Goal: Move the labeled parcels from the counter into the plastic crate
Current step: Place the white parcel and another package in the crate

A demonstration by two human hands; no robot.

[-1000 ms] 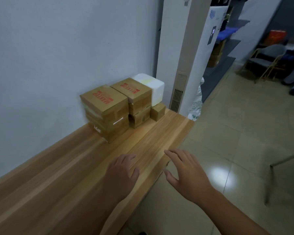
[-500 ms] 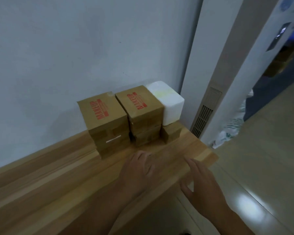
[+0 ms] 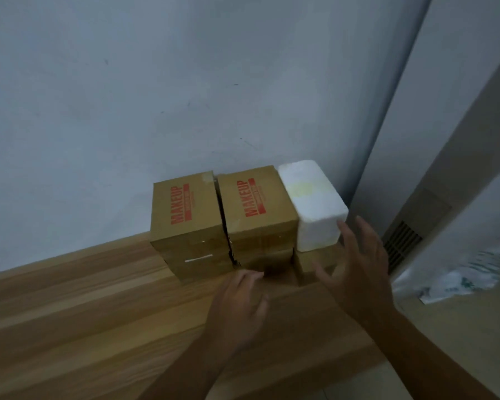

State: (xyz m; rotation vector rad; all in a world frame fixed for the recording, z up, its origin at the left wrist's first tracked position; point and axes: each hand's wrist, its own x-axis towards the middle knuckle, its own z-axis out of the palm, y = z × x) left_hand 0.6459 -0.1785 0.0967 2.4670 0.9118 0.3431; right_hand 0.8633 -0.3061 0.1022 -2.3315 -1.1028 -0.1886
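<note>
Against the wall on the wooden counter [image 3: 84, 298] stand two brown cardboard parcels printed MAKEUP, the left one [image 3: 188, 217] and the right one [image 3: 256, 206], each on a lower brown box. A white foam box [image 3: 312, 203] sits to their right on top of a small brown box [image 3: 309, 262]. My left hand [image 3: 240, 304] hovers open just in front of the right parcel stack, fingers loosely bent. My right hand [image 3: 358, 261] is open with fingers spread, close beside the foam box's right front corner. Neither hand holds anything. No plastic crate is in view.
A grey wall backs the counter. A tall white unit with a vent grille [image 3: 401, 243] stands right of the boxes. Beyond the counter's right end lies a white bag with green print [image 3: 468, 272] on the tiled floor.
Both hands have reached forward toward the boxes; the right hand rose from the counter edge up to the foam box. The view has come closer to the stack.
</note>
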